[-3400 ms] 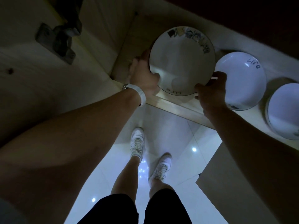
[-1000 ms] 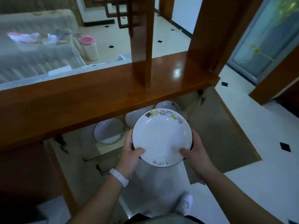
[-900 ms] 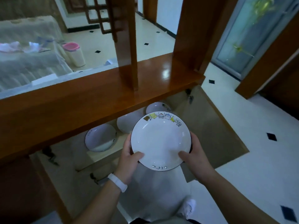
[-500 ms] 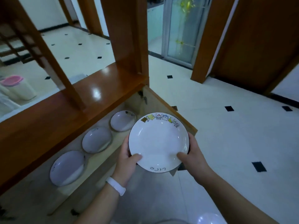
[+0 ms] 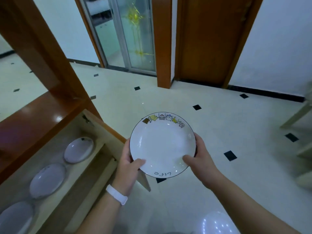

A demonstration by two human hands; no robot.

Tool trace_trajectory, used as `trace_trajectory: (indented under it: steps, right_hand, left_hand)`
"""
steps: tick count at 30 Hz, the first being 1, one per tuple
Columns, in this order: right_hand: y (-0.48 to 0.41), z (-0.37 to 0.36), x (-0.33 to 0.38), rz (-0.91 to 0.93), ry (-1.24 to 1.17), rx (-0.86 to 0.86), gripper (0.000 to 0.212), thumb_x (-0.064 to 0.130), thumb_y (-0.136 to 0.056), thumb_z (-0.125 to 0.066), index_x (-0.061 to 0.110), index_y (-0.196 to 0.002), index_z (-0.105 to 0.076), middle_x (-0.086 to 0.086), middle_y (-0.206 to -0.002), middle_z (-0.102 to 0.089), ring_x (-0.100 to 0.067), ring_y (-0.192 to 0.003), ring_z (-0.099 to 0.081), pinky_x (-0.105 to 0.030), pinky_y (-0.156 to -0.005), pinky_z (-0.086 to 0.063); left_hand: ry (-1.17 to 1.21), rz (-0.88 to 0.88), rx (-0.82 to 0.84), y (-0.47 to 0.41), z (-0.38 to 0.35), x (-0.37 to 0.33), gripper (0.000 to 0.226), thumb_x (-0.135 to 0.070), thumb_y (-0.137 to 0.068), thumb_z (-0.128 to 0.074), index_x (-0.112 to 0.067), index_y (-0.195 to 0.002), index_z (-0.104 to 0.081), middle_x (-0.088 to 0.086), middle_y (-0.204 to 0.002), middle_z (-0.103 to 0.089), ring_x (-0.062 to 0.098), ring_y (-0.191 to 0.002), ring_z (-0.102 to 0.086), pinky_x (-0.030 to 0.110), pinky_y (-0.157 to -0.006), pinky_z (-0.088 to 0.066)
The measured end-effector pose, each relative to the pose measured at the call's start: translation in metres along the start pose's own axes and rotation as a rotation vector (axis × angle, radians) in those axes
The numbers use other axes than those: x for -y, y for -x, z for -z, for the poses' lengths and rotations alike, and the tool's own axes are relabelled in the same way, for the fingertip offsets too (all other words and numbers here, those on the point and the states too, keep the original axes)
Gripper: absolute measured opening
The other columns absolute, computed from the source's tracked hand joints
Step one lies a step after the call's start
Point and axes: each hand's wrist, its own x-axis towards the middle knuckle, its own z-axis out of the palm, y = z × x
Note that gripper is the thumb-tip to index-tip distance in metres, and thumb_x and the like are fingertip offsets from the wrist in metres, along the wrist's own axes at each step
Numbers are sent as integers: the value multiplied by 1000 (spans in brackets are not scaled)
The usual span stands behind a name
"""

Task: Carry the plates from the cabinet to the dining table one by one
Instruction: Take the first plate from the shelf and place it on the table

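I hold a white plate [image 5: 162, 142] with a dark rim, cartoon figures on its far edge and the word "life" on its near edge, level in front of me above the tiled floor. My left hand [image 5: 129, 164] grips its left rim, thumb on top. My right hand [image 5: 200, 161] grips its right rim, thumb on top. To the left, the open wooden cabinet [image 5: 42, 115] shows a low shelf with three more white plates: the nearest one to the door [image 5: 78, 149], a middle one [image 5: 47, 180] and one at the frame's corner [image 5: 16, 217].
The open cabinet door [image 5: 108, 130] juts out just left of my left hand. Ahead lie cream floor tiles [image 5: 168, 102] with black diamonds, a glass sliding door [image 5: 128, 34] and a brown wooden door [image 5: 209, 39]. Pale furniture legs [image 5: 297, 119] stand at the right edge.
The plate came off the cabinet shelf in both hands. My view has swung right, away from the cabinet toward the open floor and doors; the grip on the plate is unchanged.
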Motion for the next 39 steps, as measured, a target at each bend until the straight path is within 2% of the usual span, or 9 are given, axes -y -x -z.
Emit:
trace_trajectory:
  steps: [10, 13, 16, 21, 26, 30, 33, 35, 39]
  right_hand:
    - [13, 145, 3, 93, -47, -198, 77, 20, -58, -58, 62, -121, -44, 21, -112, -66, -7, -99, -66, -27, -70, -56]
    - [21, 178, 2, 109, -71, -268, 78, 21, -57, -58, 59, -124, -44, 20, -114, -66, -10, -103, -66, -38, -82, -58]
    - [28, 206, 2, 141, -87, -343, 79, 12, -62, -57, 56, -127, -46, 15, -119, -66, -13, -109, -65, -43, -89, -56]
    - [39, 249, -4, 136, -121, -510, 79, 4, -65, -56, 57, -123, -49, 13, -117, -68, -13, -108, -66, -30, -80, -57]
    - [42, 301, -10, 114, -95, -687, 78, 3, -64, -54, 32, -136, -48, 7, -116, -69, -14, -107, -66, -25, -76, -55]
    - [38, 340, -10, 67, -71, -829, 71, 6, -64, -55, 46, -122, -55, 7, -108, -71, -19, -101, -68, -34, -77, -58]
    - [34, 367, -5, 31, -54, -925, 71, 11, -63, -58, 57, -116, -54, 14, -110, -70, -9, -100, -68, -24, -71, -57]
    - [32, 384, -1, 16, -41, -1000, 71, 14, -62, -59, 62, -114, -52, 18, -109, -69, -6, -100, -67, -19, -70, -55]
    - [34, 409, 2, -7, -29, -1148, 72, 9, -65, -57, 62, -113, -52, 15, -110, -70, -8, -100, -67, -22, -72, -55]
  left_hand:
    - [16, 43, 207, -37, -148, -3, 76, -3, -71, -59, -56, -124, -50, -13, -120, -67, 13, -107, -65, 30, -77, -57]
    - [23, 44, 301, -47, -185, -6, 76, 0, -72, -58, -52, -127, -51, -10, -121, -67, 14, -106, -66, 28, -74, -56]
    - [29, 58, 387, -59, -219, -7, 76, 0, -71, -58, -48, -129, -51, -6, -122, -67, 15, -105, -66, 26, -72, -55]
    - [6, 79, 552, -83, -281, -3, 74, 0, -71, -56, -47, -128, -54, -7, -120, -68, 14, -103, -67, 26, -71, -55]
    - [23, 95, 738, -110, -353, 11, 71, 2, -72, -54, -46, -125, -58, -6, -120, -68, 14, -104, -67, 26, -72, -55]
    - [39, 112, 888, -141, -416, 19, 70, 3, -72, -54, -37, -129, -57, -1, -123, -67, 19, -109, -65, 28, -76, -55]
    - [53, 105, 987, -162, -463, 24, 69, 4, -71, -53, -35, -128, -58, 0, -122, -68, 20, -110, -64, 30, -81, -55]
    - [55, 120, 1051, -173, -493, 28, 68, 4, -71, -52, -31, -129, -57, 0, -120, -69, 20, -106, -65, 29, -77, -55]
    - [32, 134, 1198, -189, -546, 36, 63, 0, -72, -53, -29, -128, -57, -1, -115, -70, 18, -96, -67, 25, -68, -54]
